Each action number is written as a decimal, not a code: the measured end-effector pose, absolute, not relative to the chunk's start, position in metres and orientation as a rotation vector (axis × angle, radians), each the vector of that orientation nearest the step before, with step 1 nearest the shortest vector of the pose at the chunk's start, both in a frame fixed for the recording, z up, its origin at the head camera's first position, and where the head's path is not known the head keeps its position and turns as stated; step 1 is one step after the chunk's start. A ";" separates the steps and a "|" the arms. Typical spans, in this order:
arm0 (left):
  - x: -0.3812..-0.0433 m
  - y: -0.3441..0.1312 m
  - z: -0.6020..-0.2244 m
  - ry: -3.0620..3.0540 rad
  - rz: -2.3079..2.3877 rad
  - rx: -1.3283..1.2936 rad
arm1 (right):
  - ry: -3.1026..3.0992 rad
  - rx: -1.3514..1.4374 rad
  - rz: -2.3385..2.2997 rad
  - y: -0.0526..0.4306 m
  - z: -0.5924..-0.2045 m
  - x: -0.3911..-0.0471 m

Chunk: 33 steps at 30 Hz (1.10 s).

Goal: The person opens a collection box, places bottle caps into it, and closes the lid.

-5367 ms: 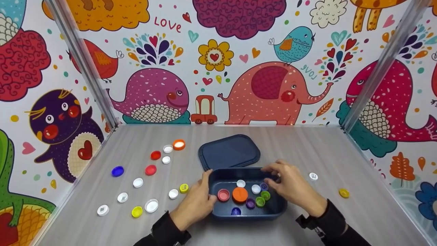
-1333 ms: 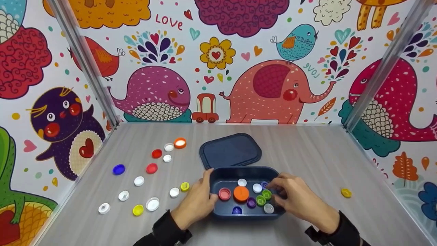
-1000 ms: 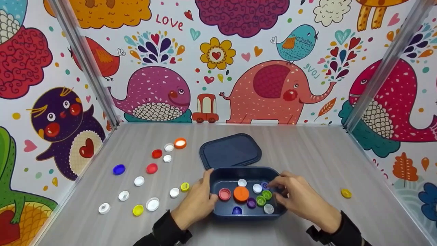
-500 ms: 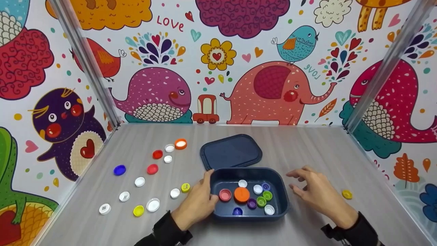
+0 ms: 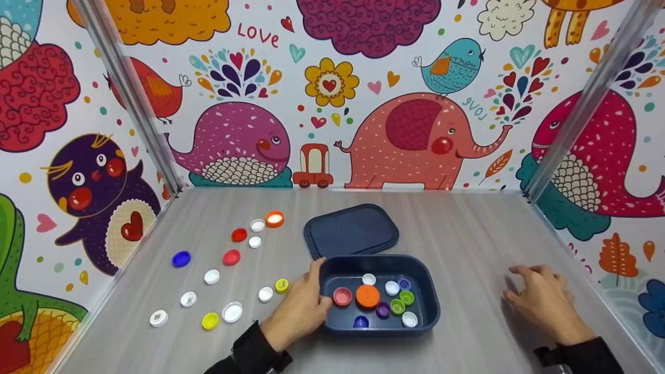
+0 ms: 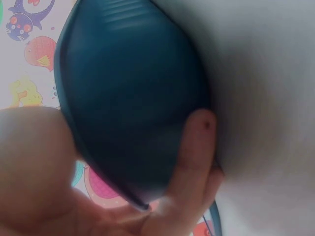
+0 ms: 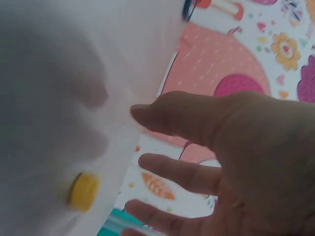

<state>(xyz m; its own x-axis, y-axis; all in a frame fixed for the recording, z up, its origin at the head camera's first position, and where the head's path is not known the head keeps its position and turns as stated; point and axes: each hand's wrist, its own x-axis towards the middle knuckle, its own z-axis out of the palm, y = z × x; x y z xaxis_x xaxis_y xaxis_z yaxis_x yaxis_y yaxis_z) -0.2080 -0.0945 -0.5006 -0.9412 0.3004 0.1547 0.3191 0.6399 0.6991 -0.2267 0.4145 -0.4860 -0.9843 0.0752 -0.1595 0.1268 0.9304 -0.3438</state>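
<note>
My left hand (image 5: 297, 310) grips the left end of a dark blue rectangular box (image 5: 382, 331). In the left wrist view its thumb and fingers (image 6: 196, 145) lie against the box's end wall (image 6: 133, 83). Several bottle caps lie in the box, among them an orange cap (image 5: 368, 296), a pink cap (image 5: 342, 296) and a clear-white cap (image 5: 409, 319). Over the table at the right, my right hand (image 5: 545, 298) is spread and holds nothing. A yellow bottle cap (image 7: 84, 191) lies on the table, apart from its fingertips; in the head view the hand hides it.
Behind the box lies its dark blue lid (image 5: 351, 230). Loose caps are scattered on the left side of the table, including a blue cap (image 5: 181, 258), a red cap (image 5: 231, 257) and a yellow cap (image 5: 210, 321). Printed panels enclose the table.
A white cap from the right side of the table now lies in the box's front right. My right hand has left the box and moved right to the yellow cap. My left hand stays put.
</note>
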 end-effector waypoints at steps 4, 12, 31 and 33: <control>-0.208 -0.094 -0.501 -2.836 -1.219 -0.521 | 2.842 0.247 -0.521 0.428 -0.492 -0.228; -0.209 -0.094 -0.502 -2.852 -1.222 -0.511 | 2.889 0.151 -0.565 0.429 -0.493 -0.229; -0.208 -0.094 -0.499 -2.871 -1.216 -0.512 | 2.925 -0.033 -0.719 0.395 -0.477 -0.233; -0.208 -0.094 -0.499 -2.870 -1.216 -0.511 | 2.965 -0.079 -0.714 0.383 -0.474 -0.234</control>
